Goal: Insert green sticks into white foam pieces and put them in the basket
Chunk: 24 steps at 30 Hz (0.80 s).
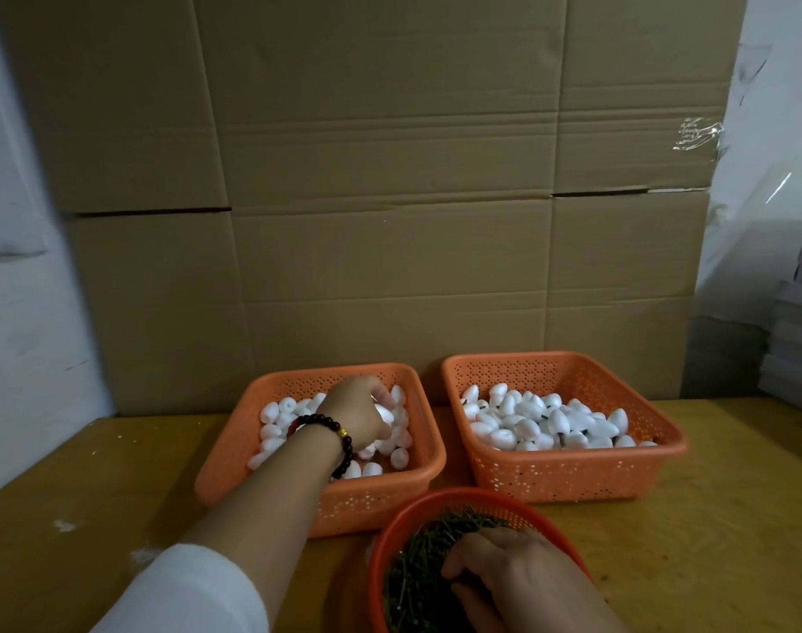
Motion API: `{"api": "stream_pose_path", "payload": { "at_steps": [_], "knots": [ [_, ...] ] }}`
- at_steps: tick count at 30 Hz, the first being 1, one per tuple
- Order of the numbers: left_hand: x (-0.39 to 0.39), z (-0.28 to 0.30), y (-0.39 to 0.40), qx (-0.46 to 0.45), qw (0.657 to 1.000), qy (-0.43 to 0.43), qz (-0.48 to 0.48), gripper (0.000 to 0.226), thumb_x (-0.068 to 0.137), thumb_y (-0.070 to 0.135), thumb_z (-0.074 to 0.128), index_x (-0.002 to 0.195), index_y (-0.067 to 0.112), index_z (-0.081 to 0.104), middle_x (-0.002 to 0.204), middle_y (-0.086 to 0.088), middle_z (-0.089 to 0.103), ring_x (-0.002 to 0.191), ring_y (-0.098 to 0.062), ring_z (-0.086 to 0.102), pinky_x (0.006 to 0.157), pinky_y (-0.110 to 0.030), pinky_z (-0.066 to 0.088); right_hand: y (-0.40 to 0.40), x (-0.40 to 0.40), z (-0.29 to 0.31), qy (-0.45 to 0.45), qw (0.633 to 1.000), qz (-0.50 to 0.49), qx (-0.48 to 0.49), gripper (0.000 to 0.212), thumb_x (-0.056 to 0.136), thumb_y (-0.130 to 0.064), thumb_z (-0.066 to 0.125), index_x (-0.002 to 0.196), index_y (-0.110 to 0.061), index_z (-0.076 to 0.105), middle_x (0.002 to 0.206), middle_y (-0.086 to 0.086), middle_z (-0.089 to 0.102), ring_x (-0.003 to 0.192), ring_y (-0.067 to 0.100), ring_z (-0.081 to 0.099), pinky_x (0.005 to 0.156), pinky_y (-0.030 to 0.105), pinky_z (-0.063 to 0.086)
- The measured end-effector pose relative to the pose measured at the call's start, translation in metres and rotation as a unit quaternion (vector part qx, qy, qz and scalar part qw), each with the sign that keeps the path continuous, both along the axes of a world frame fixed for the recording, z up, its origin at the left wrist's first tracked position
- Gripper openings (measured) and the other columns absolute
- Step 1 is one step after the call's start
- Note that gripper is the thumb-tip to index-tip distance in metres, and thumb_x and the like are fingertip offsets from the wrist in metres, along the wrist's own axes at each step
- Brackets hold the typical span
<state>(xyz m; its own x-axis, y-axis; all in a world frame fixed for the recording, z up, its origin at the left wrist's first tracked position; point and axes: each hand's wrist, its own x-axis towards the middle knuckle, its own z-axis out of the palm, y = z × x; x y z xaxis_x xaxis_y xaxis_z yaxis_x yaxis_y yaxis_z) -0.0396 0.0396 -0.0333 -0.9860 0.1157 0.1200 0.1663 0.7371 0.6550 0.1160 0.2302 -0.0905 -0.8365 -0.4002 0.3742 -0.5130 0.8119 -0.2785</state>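
Nearest, the right hand [504,568] is buried in sticks [417,564], its grip hidden; ahead-left, the left hand [360,415] is curled over foam [271,431], contents unclear.

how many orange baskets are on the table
3: a square basket at left holding plain foam pieces, a square basket at right holding foam pieces with sticks, and a round basket of green sticks nearest, partly cut off.

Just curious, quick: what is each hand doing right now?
Left hand: curled on a white foam piece.
Right hand: among the green sticks; grip cannot be told.
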Motion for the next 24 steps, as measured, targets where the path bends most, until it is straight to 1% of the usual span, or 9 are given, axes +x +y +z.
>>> {"api": "stream_pose_path", "payload": {
  "at_steps": [2,5,7,10,12,14,15,18,24],
  "knots": [
    [0.004,-0.001,-0.006,0.042,0.998,0.034,0.018,0.03,0.076,0.006,0.07,0.082,0.033,0.057,0.101,0.007,0.06,0.078,-0.005,0.06,0.048,-0.014,0.044,0.0,0.0,0.0,-0.002,1.0,-0.002,-0.004,0.026,0.092,-0.045,0.048,0.116,-0.042,0.055,0.117,-0.022,0.057,0.111,-0.005,0.048,0.082,-0.004,0.019],
    [0.014,-0.005,-0.015,0.081,0.995,0.047,0.044,0.029,0.075,0.005,0.07,0.085,0.027,0.054,0.101,0.006,0.059,0.091,-0.012,0.06,0.068,-0.026,0.052,-0.001,0.0,0.0,-0.001,1.0,-0.005,-0.004,0.025,0.091,-0.044,0.049,0.115,-0.042,0.055,0.114,-0.022,0.058,0.11,-0.004,0.049,0.09,0.004,0.026],
    [0.025,-0.006,-0.019,0.125,0.989,0.046,0.06,0.029,0.074,0.004,0.071,0.086,0.024,0.054,0.097,0.009,0.057,0.093,-0.015,0.061,0.078,-0.034,0.056,0.0,0.0,0.0,0.003,1.0,0.001,-0.002,0.024,0.091,-0.044,0.049,0.114,-0.042,0.056,0.113,-0.023,0.058,0.108,-0.005,0.05,0.091,0.004,0.028],
    [0.047,-0.006,-0.022,0.2,0.976,0.063,0.06,0.029,0.071,0.004,0.074,0.083,0.022,0.055,0.093,0.005,0.061,0.089,-0.018,0.063,0.076,-0.034,0.056,0.0,0.0,0.0,0.0,1.0,0.002,0.008,0.023,0.091,-0.044,0.05,0.113,-0.042,0.055,0.112,-0.024,0.059,0.107,-0.006,0.05,0.093,0.005,0.03],
    [0.063,-0.003,-0.021,0.276,0.958,0.062,0.039,0.03,0.07,0.002,0.078,0.081,0.019,0.055,0.094,0.0,0.065,0.087,-0.022,0.067,0.076,-0.038,0.058,-0.001,-0.001,0.0,-0.005,1.0,0.0,0.013,0.023,0.091,-0.044,0.05,0.114,-0.041,0.055,0.113,-0.024,0.058,0.108,-0.007,0.05,0.093,0.006,0.03],
    [0.08,0.001,-0.019,0.375,0.926,0.035,0.001,0.034,0.069,-0.004,0.08,0.082,0.015,0.055,0.093,-0.002,0.069,0.084,-0.025,0.071,0.075,-0.041,0.059,-0.001,-0.001,0.001,-0.007,1.0,-0.001,0.012,0.025,0.092,-0.044,0.049,0.115,-0.042,0.055,0.115,-0.024,0.058,0.109,-0.005,0.05,0.093,0.006,0.03],
    [0.087,0.004,-0.017,0.428,0.903,0.013,-0.024,0.036,0.068,-0.008,0.079,0.083,0.013,0.054,0.091,-0.004,0.069,0.083,-0.026,0.071,0.072,-0.038,0.059,-0.002,0.0,0.002,-0.006,1.0,0.0,0.01,0.025,0.092,-0.044,0.049,0.116,-0.042,0.055,0.116,-0.024,0.058,0.109,-0.004,0.05,0.093,0.007,0.03],
    [0.109,0.01,-0.009,0.561,0.819,-0.074,-0.099,0.035,0.065,-0.015,0.071,0.086,0.007,0.054,0.09,-0.01,0.066,0.083,-0.032,0.072,0.064,-0.03,0.057,-0.002,0.0,0.003,-0.007,1.0,0.004,0.01,0.026,0.092,-0.043,0.049,0.117,-0.041,0.055,0.117,-0.023,0.058,0.109,-0.005,0.05,0.088,0.001,0.024],
    [0.135,0.025,0.004,0.632,0.724,-0.175,-0.215,0.032,0.069,-0.017,0.066,0.092,0.004,0.058,0.09,-0.019,0.067,0.08,-0.033,0.07,0.062,-0.031,0.059,-0.003,0.002,0.009,-0.002,1.0,0.006,0.008,0.025,0.091,-0.044,0.051,0.115,-0.04,0.057,0.115,-0.023,0.06,0.109,-0.007,0.051,0.081,-0.002,0.019]
  ]
}}
